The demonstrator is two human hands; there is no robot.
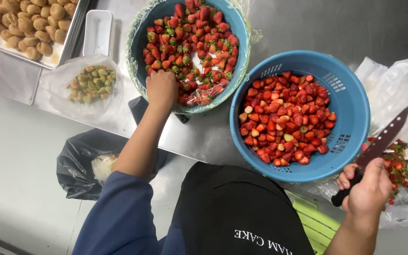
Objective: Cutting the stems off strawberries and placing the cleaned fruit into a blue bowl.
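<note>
Basin [140, 35]: unhulled strawberries [190, 42], left hand [161, 89] grasping (contents hidden) | colander [355, 118]: hulled | right hand [367, 191] clasps knife [378, 144]

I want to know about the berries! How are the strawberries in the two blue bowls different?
The strawberries in the lined bowl have green leafy tops; those in the colander are trimmed, some showing pale cut ends. The left hand reaches into the lined bowl; the colander is untouched. Both piles are red.

Red strawberries [190, 47] with green tops in teal bowl [240, 56]; trimmed red ones [286, 118] in blue slotted basket [350, 113]. Black knife [378, 144]; black bag [79, 160]; tan pastries [29, 23].
</note>
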